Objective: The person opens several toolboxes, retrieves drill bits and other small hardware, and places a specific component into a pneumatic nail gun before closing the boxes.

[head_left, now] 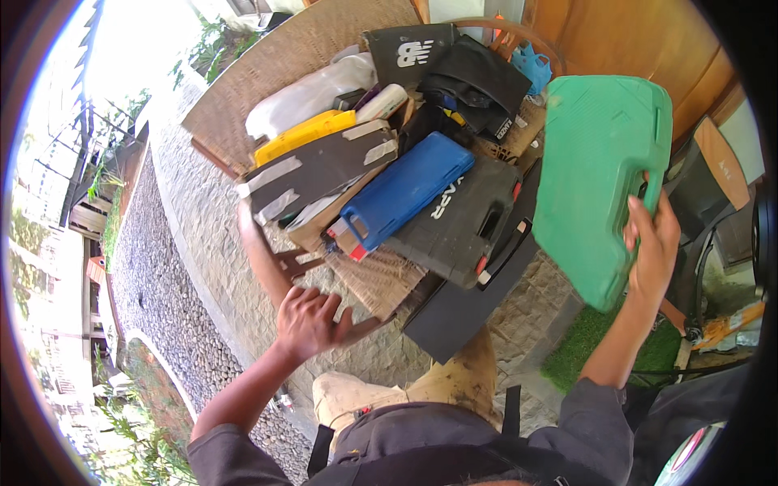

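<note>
My right hand (652,239) grips the handle of a green plastic case (596,162), held up at the right. My left hand (312,320) has its fingers curled at the curved wooden frame (263,255) of a wicker chair (223,105). Piled on the chair are a blue case (405,186), a dark grey case (450,231), a black board with silver tape patches (324,162), a yellow item (300,134), a white bundle (300,97) and black bags (478,81). A flat black item (446,316) sticks out at the front.
A stone floor (194,202) and pebble strip (162,243) run along the left beside plants. A wooden door (624,36) stands behind. At right are another chair (721,166), artificial grass (571,360) and a small blue bag (535,65).
</note>
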Tool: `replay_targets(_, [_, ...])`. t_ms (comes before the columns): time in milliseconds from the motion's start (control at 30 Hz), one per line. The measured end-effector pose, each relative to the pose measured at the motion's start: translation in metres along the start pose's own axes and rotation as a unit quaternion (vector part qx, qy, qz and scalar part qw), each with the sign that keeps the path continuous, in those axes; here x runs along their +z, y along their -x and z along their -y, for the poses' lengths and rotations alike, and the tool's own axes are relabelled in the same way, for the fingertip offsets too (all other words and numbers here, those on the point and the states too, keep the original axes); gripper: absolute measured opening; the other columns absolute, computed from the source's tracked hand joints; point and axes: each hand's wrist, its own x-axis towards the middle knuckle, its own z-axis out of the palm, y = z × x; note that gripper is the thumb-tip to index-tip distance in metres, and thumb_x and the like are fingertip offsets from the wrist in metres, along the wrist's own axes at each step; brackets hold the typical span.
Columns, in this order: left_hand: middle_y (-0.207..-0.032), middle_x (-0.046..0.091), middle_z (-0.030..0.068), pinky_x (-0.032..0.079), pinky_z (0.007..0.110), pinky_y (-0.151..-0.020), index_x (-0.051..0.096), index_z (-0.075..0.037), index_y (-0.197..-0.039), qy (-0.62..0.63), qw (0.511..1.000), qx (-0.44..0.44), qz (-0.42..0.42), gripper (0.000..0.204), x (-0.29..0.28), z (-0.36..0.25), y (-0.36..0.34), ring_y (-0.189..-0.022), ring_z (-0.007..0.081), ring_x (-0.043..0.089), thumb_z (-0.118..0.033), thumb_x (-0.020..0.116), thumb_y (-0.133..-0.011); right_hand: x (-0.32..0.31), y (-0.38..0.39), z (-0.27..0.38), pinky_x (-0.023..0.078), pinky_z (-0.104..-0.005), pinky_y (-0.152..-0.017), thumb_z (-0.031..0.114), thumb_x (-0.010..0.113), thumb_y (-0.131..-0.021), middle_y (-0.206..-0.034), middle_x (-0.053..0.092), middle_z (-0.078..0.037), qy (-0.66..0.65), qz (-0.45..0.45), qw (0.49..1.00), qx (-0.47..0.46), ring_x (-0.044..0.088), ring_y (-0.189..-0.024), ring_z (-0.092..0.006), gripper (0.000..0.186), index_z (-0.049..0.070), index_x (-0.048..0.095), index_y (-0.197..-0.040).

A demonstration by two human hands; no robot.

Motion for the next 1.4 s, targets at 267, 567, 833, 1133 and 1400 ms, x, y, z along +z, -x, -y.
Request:
replay_targets(267, [-0.133, 0.065, 0.0149, 0.045, 0.044, -0.103, 0.044, -0.005, -0.153, 0.613, 0.761, -0.149, -0.151, 0.085, 0.012, -0.021, 0.053, -0.12, 0.0281, 0.062, -0.07, 0.046, -0.099, 0.037, 0.188, 0.097, 0.034, -0.023, -0.046, 0.003, 0.07, -0.089, -0.072, 0.052, 0.002, -0.135, 0.203, 0.962, 0.125, 0.045, -0.052, -0.0043, 0.047, -0.003, 0.059, -0.135])
replay_targets(567, [-0.135, 0.06, 0.0195, 0.055, 0.047, -0.099, 0.044, 0.002, -0.149, 0.756, 0.367, -0.44, -0.315, 0.074, 0.06, -0.013, 0.337, -0.12, 0.0325, 0.064, -0.049, 0.063, -0.098, 0.267, 0.346, 0.003, 0.043, -0.0244, -0.059, 0.017, 0.062, -0.102, -0.076, 0.058, 0.002, -0.164, 0.585, 0.765, 0.214, 0.053, -0.063, -0.0054, 0.032, 0.001, 0.061, -0.129])
replay_targets(833, [-0.142, 0.058, 0.0158, 0.051, 0.04, -0.101, 0.044, 0.0, -0.152, 0.653, 0.385, -0.558, -0.338, 0.073, 0.222, 0.098, 0.384, -0.118, 0.028, 0.063, -0.039, 0.071, -0.097, 0.424, 0.426, -0.249, 0.052, -0.0349, -0.096, 0.019, 0.061, -0.103, -0.121, 0.068, -0.013, 0.044, 0.581, 0.779, 0.23, 0.065, -0.108, -0.0188, 0.052, -0.002, 0.049, -0.149])
replay_targets(1133, [-0.133, 0.065, 0.0237, 0.049, 0.042, -0.101, 0.053, 0.004, -0.142, 0.457, 0.584, -0.636, -0.214, 0.064, 0.376, 0.233, 0.377, -0.115, 0.0344, 0.065, -0.039, 0.07, -0.097, 0.512, 0.457, -0.359, 0.041, -0.0366, -0.109, 0.004, 0.044, -0.108, -0.144, 0.057, -0.014, 0.024, 0.488, 0.794, 0.361, 0.055, -0.129, -0.025, 0.047, 0.005, 0.043, -0.155])
replay_targets(1400, [-0.142, 0.059, 0.0207, 0.046, 0.049, -0.105, 0.047, 0.0, -0.149, 0.129, 0.665, -0.726, -0.115, 0.07, 0.379, 0.206, 0.337, -0.131, 0.0391, 0.054, -0.048, 0.059, -0.1, 0.503, 0.486, -0.387, 0.043, -0.0369, -0.111, 0.007, 0.055, -0.104, -0.144, 0.059, -0.018, 0.195, 0.463, 0.839, 0.209, 0.057, -0.132, -0.0267, 0.046, 0.002, 0.049, -0.15])
